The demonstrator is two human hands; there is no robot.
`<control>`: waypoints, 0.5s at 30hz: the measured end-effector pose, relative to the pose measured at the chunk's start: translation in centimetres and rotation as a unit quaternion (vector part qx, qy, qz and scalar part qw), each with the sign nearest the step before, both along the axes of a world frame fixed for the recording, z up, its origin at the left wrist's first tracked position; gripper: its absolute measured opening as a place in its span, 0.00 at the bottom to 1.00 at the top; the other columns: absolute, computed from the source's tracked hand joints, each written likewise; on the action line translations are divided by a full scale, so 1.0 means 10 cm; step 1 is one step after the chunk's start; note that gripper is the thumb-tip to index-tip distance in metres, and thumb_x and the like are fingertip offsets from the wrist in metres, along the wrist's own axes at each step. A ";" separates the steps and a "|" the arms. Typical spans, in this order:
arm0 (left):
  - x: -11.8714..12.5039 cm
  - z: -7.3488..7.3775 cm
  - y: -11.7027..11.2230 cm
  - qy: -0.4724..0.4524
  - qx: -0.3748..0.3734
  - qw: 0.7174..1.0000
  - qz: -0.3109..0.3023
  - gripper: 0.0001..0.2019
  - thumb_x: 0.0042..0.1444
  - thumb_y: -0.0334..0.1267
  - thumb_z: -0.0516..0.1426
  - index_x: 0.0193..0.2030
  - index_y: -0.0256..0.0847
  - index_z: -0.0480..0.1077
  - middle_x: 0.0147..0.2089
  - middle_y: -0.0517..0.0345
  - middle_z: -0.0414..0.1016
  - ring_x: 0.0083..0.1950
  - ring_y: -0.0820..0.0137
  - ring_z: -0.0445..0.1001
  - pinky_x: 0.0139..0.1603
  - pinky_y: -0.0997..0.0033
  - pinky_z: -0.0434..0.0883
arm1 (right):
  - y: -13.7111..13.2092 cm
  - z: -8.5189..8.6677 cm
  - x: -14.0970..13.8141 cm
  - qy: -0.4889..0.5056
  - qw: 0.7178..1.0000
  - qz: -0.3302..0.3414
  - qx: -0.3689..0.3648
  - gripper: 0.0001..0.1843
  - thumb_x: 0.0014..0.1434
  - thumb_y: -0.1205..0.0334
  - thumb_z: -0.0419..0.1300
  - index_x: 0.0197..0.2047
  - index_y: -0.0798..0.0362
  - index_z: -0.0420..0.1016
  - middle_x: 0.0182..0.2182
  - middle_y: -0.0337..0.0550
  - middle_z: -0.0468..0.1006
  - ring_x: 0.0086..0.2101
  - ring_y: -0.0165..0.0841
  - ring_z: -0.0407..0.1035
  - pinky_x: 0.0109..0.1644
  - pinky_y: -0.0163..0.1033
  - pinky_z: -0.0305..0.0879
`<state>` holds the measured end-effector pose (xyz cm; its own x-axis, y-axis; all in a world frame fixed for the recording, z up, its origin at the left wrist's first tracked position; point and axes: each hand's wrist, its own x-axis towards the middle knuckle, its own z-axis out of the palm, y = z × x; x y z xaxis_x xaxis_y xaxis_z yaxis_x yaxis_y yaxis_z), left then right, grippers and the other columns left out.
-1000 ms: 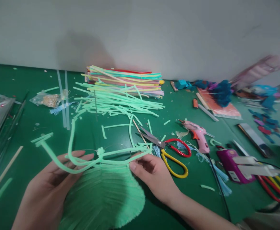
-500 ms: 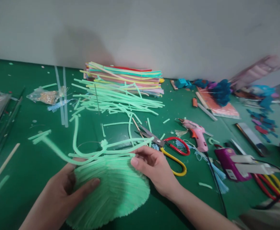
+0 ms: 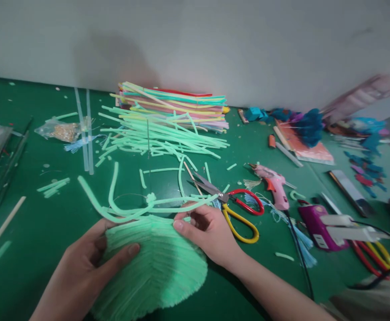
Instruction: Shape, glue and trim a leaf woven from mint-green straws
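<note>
A pale green fan-shaped piece of fringed fibre [image 3: 158,267] lies near the front of the green table [image 3: 30,223]. My left hand [image 3: 84,272] grips its left edge, thumb on top and fingers underneath. My right hand [image 3: 204,232] pinches its upper right edge, where long pale green pipe-cleaner stems [image 3: 121,211] curve off to the left and right along its top. A small green knot [image 3: 150,197] sits among the stems just above the fan.
Red and yellow scissors [image 3: 231,207] lie just right of my right hand. Behind are loose green stems [image 3: 161,138] and a stack of coloured ones [image 3: 178,107]. A pink glue gun [image 3: 275,185], a purple device [image 3: 318,223], cables, blue scraps and a plastic bag [image 3: 63,131] surround them.
My left hand turned from lying open under the stems to gripping the fan's left edge with the thumb on top. The fan came up into fuller view; the stems' left end drew in.
</note>
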<state>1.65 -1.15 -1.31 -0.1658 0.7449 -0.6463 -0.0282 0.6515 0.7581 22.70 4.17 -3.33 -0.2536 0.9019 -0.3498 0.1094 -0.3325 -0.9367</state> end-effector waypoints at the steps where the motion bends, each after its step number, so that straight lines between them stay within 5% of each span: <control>1: 0.02 0.02 0.00 0.005 0.001 1.000 0.002 0.26 0.40 0.53 0.69 0.45 0.44 0.73 0.38 0.58 0.84 0.37 0.58 0.83 0.36 0.66 0.80 | 0.00 0.00 0.00 0.011 1.000 -0.002 -0.001 0.15 0.47 0.49 0.72 0.33 0.50 0.79 0.28 0.38 0.72 0.24 0.27 0.57 0.25 0.34 0.53; 5: 0.03 0.03 0.00 0.005 0.003 1.000 -0.002 0.26 0.40 0.54 0.69 0.44 0.44 0.73 0.38 0.57 0.84 0.39 0.57 0.83 0.37 0.66 0.79 | -0.01 -0.01 0.00 0.062 0.998 0.005 0.003 0.17 0.48 0.50 0.72 0.39 0.47 0.78 0.34 0.39 0.76 0.32 0.32 0.67 0.32 0.36 0.63; 11: -0.09 -0.06 -0.02 0.008 -0.003 0.999 -0.038 0.26 0.40 0.56 0.69 0.43 0.42 0.74 0.38 0.55 0.84 0.39 0.56 0.83 0.37 0.65 0.79 | -0.02 -0.05 0.01 0.036 0.998 0.037 0.031 0.11 0.50 0.51 0.71 0.36 0.46 0.83 0.37 0.41 0.77 0.35 0.34 0.69 0.32 0.37 0.64; 15: -0.06 -0.02 -0.01 0.022 0.001 0.999 -0.035 0.25 0.43 0.57 0.67 0.42 0.43 0.73 0.37 0.57 0.84 0.39 0.58 0.83 0.37 0.67 0.78 | -0.01 -0.06 0.02 0.040 0.999 0.017 -0.002 0.16 0.49 0.48 0.72 0.38 0.48 0.81 0.33 0.40 0.76 0.32 0.33 0.68 0.32 0.38 0.64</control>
<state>1.10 -1.26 -1.46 -0.1420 0.7567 -0.6382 0.0505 0.6494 0.7587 22.86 4.04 -3.90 -0.3112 0.8908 -0.3312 0.0455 -0.3341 -0.9414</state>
